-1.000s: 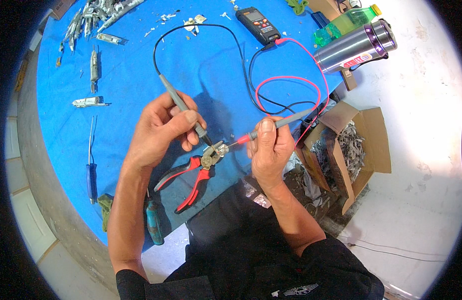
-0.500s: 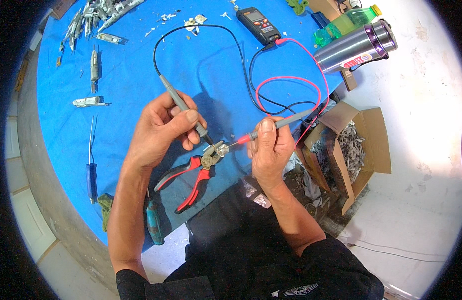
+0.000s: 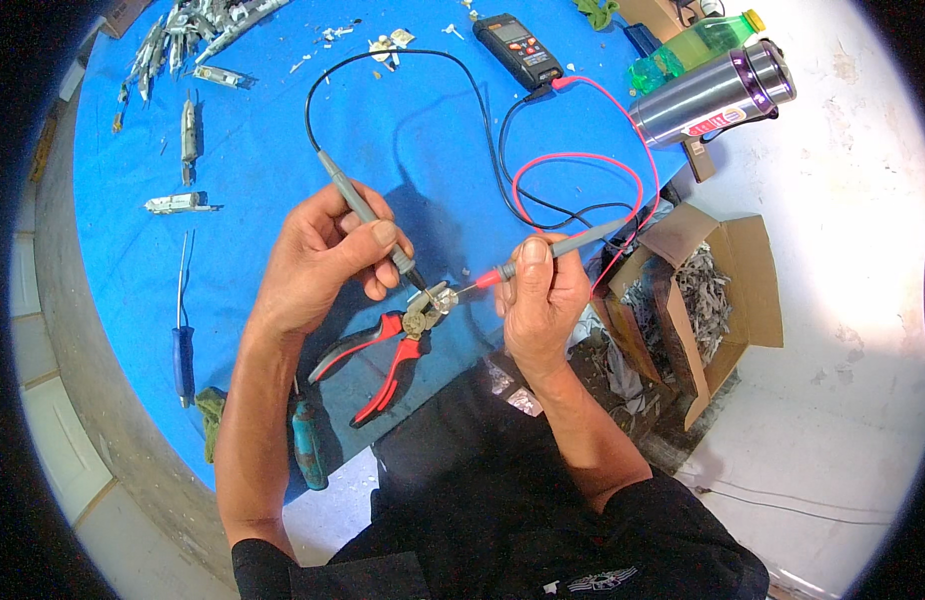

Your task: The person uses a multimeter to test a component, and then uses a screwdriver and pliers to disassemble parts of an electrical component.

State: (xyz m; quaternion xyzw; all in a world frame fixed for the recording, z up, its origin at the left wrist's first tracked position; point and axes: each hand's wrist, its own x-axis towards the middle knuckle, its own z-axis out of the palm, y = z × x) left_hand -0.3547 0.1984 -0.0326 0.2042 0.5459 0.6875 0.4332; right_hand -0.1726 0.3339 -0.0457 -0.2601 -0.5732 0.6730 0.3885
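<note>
Fingers of the left hand (image 3: 321, 252) pinched narrow round the black-lead probe (image 3: 354, 200), pen-style; those of the right hand (image 3: 539, 305) closed on the red-collared probe (image 3: 581, 240), thumb on top. Small shiny part (image 3: 447, 299) sits at the nose of the red-handled pliers (image 3: 415, 322), near the table's front edge, between the two hands. Both probe tips reach it from opposite sides; whether each truly makes contact is too fine to tell. Best done with light, even pressure on bare metal, tips kept apart from one another and off the pliers' steel, which could bridge them. Leads next: black lead (image 3: 473, 75) arches over the blue cloth (image 3: 253, 130), red lead (image 3: 585, 156) loops and crosses it right of centre; a snag there might drag a tip off. Meter (image 3: 518, 50) beyond, its reading illegible from here. Farther out: steel flask (image 3: 711, 98) upper right, open carton (image 3: 753, 285) of scraps to the right, blue screwdriver (image 3: 184, 365) left, outside the left forearm.
</note>
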